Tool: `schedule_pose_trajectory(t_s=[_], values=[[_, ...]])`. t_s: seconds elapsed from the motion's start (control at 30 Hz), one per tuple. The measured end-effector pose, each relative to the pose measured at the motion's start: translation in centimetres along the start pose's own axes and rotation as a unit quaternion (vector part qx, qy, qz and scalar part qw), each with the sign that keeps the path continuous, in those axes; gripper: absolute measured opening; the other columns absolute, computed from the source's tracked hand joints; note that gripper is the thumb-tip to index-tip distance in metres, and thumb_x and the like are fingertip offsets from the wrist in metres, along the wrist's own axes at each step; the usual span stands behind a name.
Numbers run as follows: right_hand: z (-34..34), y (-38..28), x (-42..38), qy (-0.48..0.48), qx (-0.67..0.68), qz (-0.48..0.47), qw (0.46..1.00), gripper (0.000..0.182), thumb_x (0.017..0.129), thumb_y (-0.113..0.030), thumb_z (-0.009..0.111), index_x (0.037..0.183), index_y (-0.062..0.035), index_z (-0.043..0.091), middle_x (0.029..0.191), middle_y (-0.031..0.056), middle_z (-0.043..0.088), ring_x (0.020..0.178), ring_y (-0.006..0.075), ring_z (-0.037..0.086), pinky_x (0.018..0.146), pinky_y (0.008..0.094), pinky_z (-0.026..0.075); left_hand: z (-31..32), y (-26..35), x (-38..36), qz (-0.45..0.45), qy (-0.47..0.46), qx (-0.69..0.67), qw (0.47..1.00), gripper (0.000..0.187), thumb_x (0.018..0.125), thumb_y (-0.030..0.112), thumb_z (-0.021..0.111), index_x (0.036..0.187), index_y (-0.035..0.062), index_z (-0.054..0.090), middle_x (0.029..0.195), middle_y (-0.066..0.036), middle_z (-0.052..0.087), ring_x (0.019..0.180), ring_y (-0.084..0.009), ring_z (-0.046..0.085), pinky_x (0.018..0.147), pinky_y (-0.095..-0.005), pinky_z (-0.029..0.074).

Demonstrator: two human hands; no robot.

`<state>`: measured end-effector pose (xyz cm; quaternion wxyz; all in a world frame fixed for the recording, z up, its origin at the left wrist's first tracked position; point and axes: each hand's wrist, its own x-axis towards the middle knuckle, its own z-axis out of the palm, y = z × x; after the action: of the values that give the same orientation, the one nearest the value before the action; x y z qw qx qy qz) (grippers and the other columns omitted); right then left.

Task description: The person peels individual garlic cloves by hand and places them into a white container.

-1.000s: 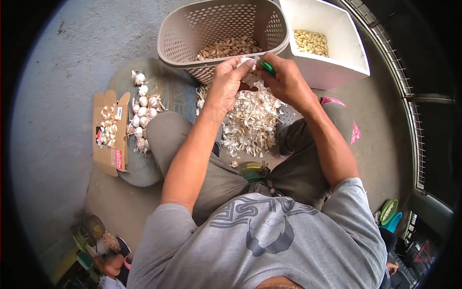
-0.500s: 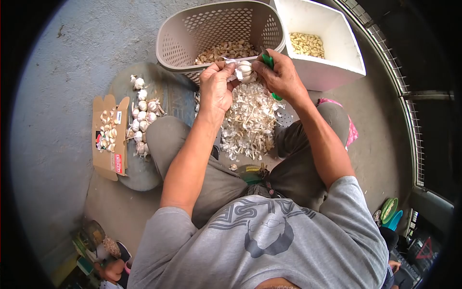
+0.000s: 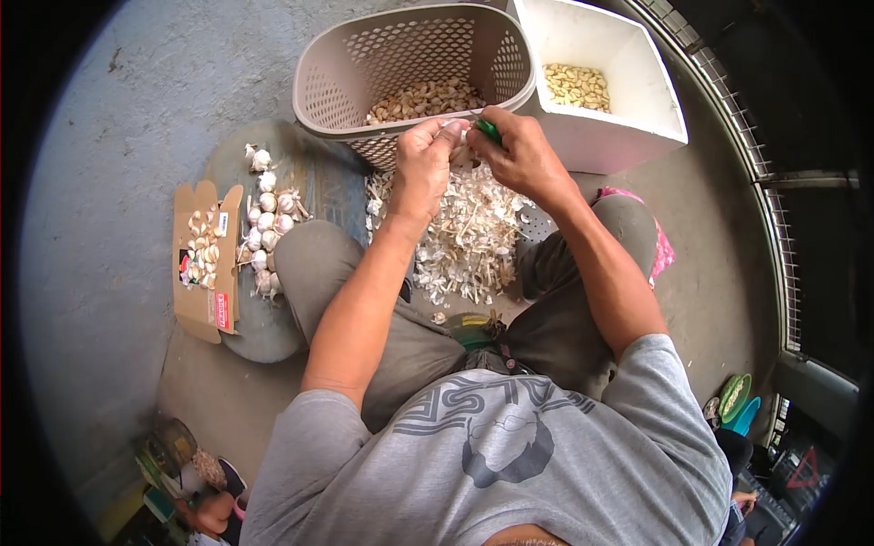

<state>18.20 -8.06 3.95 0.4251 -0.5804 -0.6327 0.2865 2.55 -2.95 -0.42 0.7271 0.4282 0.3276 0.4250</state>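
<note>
My left hand [image 3: 424, 164] is closed on a white garlic bulb [image 3: 462, 153], mostly hidden between my two hands. My right hand [image 3: 519, 150] grips a green-handled knife [image 3: 489, 131] and touches the bulb from the right; the blade cannot be made out. Both hands are just over the near rim of a perforated basket [image 3: 410, 126] with unpeeled-looking cloves [image 3: 426, 98] inside. Below them lies a heap of garlic skins and stalks [image 3: 466, 238].
A white foam box [image 3: 619, 136] with pale cloves stands right of the basket. Whole garlic bulbs [image 3: 266, 220] lie at the left beside an opened cardboard box [image 3: 194, 314] bearing cloves. Parts of another person [image 3: 217, 512] show at the lower left.
My right hand has turned and moved slightly left and down, with the knife now closer to the bulb. The bulb is more covered by my fingers, and my hands are nearer together.
</note>
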Motion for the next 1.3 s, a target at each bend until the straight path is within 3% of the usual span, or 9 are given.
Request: schedule_pose_trajectory(t_s=[0.13,0.3,0.43,0.73,0.9,1.03,1.13,1.2,1.3], values=[[0.1,-0.4,-0.3,0.024,0.010,-0.019,0.999,0.023,0.097,-0.010,0.066,0.087,0.0045,0.051,0.066,0.0199,0.054,0.059,0.0246,0.048,0.058,0.0425,0.044,-1.0,-0.5,0.7,0.003,0.081,-0.054,0.995,0.025,0.103,0.023,0.063,0.100,-0.0018,0.071,0.083,-0.007,0.069,0.066,-0.0127,0.064,0.060,-0.0291,0.056],[0.0,-0.5,-0.3,0.021,-0.002,-0.041,0.999,0.019,0.098,-0.009,0.065,0.091,0.0028,0.051,0.069,0.0210,0.056,0.061,0.0281,0.053,0.060,0.0436,0.045,0.4,2.4,-0.4,-0.110,0.030,-0.046,0.992,0.038,0.103,0.040,0.061,0.106,0.0024,0.069,0.088,-0.008,0.071,0.076,-0.0181,0.072,0.063,-0.0389,0.064],[0.1,-0.5,-0.6,0.023,-0.042,-0.050,0.998,0.017,0.098,-0.006,0.064,0.093,0.0024,0.050,0.072,0.0205,0.059,0.063,0.0278,0.057,0.062,0.0427,0.047,0.1,0.9,-0.3,-0.096,-0.061,-0.048,0.992,0.032,0.103,0.032,0.062,0.109,0.0013,0.068,0.093,-0.010,0.073,0.079,-0.0186,0.073,0.066,-0.0404,0.066],[-0.5,0.1,0.5,0.045,0.013,0.016,0.999,0.018,0.097,-0.007,0.067,0.093,0.0035,0.053,0.073,0.0166,0.059,0.069,0.0158,0.052,0.063,0.0350,0.047,0.3,0.7,-0.2,-0.065,0.029,-0.096,0.993,0.032,0.105,0.029,0.057,0.116,-0.0004,0.065,0.098,-0.010,0.072,0.082,-0.0210,0.073,0.067,-0.0437,0.066],[-0.2,0.1,0.0,0.015,0.037,-0.021,0.999,0.021,0.098,-0.006,0.065,0.089,0.0022,0.048,0.071,0.0176,0.055,0.064,0.0215,0.049,0.061,0.0374,0.046,0.6,0.5,-0.3,-0.030,-0.083,-0.039,0.995,0.036,0.104,0.033,0.061,0.116,-0.0008,0.066,0.099,-0.008,0.072,0.082,-0.0157,0.072,0.073,-0.0312,0.062],[-0.3,0.0,0.1,0.026,0.010,-0.039,0.999,0.018,0.097,-0.004,0.065,0.090,0.0025,0.050,0.072,0.0166,0.059,0.065,0.0205,0.053,0.061,0.0371,0.047,0.5,0.4,-0.6,-0.050,0.001,-0.077,0.996,0.033,0.105,0.027,0.060,0.116,-0.0035,0.065,0.099,-0.009,0.072,0.082,-0.0174,0.072,0.074,-0.0327,0.062],[-0.5,-0.7,-0.2,0.012,0.014,-0.043,0.999,0.011,0.096,-0.003,0.066,0.093,0.0025,0.057,0.073,0.0136,0.064,0.066,0.0170,0.059,0.061,0.0354,0.049,0.8,0.5,-0.6,-0.084,0.038,-0.135,0.987,0.032,0.104,0.027,0.061,0.114,-0.0034,0.066,0.099,-0.010,0.071,0.083,-0.0186,0.072,0.072,-0.0344,0.062],[-0.6,-0.9,-0.3,0.006,0.017,-0.037,0.999,0.010,0.096,-0.003,0.066,0.094,0.0023,0.058,0.073,0.0123,0.064,0.065,0.0159,0.058,0.060,0.0343,0.048,1.3,0.5,-0.7,-0.113,0.065,-0.156,0.979,0.029,0.104,0.025,0.061,0.103,-0.0033,0.067,0.084,-0.009,0.069,0.068,-0.0164,0.068,0.059,-0.0317,0.059],[-1.4,-0.9,-0.5,-0.010,0.003,-0.022,1.000,0.010,0.095,-0.003,0.066,0.096,0.0025,0.057,0.075,0.0182,0.062,0.065,0.0239,0.055,0.062,0.0387,0.047,0.2,-0.2,-0.5,-0.107,0.035,-0.087,0.990,0.030,0.102,0.030,0.064,0.095,0.0008,0.068,0.073,-0.006,0.067,0.054,-0.0140,0.061,0.044,-0.0296,0.050]])
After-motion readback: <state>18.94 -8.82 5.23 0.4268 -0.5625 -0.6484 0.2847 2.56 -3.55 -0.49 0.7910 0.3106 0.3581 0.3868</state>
